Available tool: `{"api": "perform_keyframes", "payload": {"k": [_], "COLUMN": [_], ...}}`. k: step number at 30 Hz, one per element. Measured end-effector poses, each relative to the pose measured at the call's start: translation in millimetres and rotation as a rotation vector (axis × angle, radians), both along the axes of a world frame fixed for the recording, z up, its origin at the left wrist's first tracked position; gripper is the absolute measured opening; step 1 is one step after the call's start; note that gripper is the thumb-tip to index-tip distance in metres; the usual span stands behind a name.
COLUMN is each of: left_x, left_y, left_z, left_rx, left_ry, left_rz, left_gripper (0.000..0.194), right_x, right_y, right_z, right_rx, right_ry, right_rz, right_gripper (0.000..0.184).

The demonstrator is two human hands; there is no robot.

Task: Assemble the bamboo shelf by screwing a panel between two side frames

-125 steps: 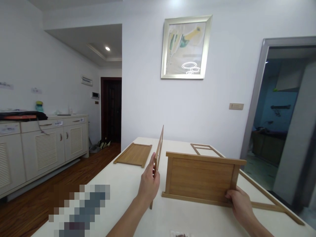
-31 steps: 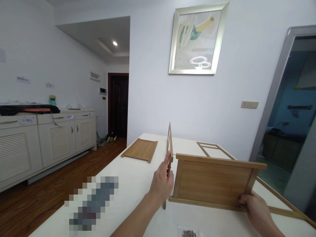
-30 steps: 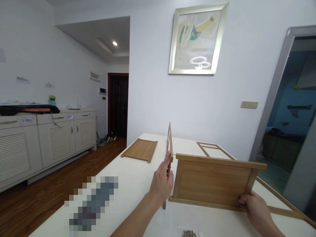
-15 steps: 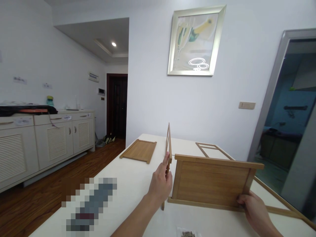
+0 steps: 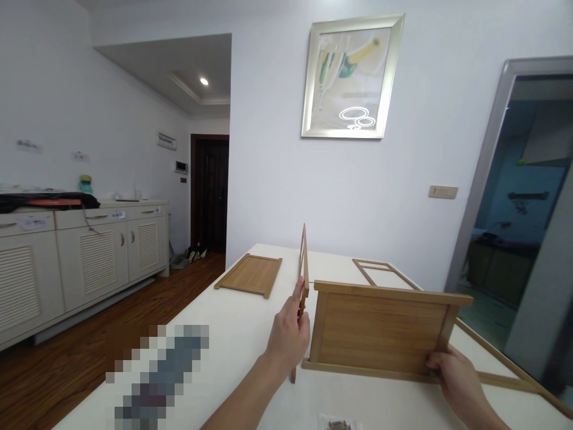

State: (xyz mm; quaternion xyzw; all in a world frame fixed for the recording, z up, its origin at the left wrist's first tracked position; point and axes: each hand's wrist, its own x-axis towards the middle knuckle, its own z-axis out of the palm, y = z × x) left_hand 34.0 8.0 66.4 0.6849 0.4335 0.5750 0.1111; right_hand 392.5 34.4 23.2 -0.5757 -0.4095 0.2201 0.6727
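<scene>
My left hand [image 5: 289, 334] grips a narrow wooden frame [image 5: 305, 263] that stands on edge, with the index finger stretched along its side. In my right hand [image 5: 456, 373] is the right end of a wooden panel [image 5: 380, 331], thumb on the near face and the other fingers hidden behind. The panel is held upright on its long side, its left end close beside the frame; I cannot tell whether the two touch. Another wooden panel [image 5: 250, 275] lies flat farther back on the left. At the near edge of view lies a small clear bag of screws [image 5: 338, 424].
The white table [image 5: 233, 334] carries a flat wooden frame [image 5: 378, 267] at the back right and more frame bars [image 5: 505, 381] behind my right hand. A blurred-out dark item [image 5: 165, 373] lies on the left. A white cabinet [image 5: 101, 257] lines the left wall.
The view has shifted slightly to the right. Both hands keep their hold, and the panel and frame stay in nearly the same position relative to each other.
</scene>
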Motion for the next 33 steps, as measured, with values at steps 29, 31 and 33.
{"api": "perform_keyframes", "payload": {"k": [29, 31, 33], "left_x": [-0.7, -0.8, -0.7], "left_y": [-0.6, -0.5, -0.6], "left_z": [-0.5, -0.9, -1.0], "left_rx": [0.013, 0.01, 0.012], "left_ry": [0.004, 0.006, 0.005], "left_rz": [-0.005, -0.006, -0.009], "left_gripper": [0.07, 0.071, 0.071], "right_x": [-1.3, -1.3, -1.3], "right_y": [-1.4, -1.8, -2.2], "right_z": [3.7, 3.4, 3.2], "right_rx": [-0.123, -0.121, -0.12], "right_ry": [0.16, 0.148, 0.14], "right_rz": [0.052, 0.05, 0.046], "right_gripper": [0.012, 0.012, 0.012]}}
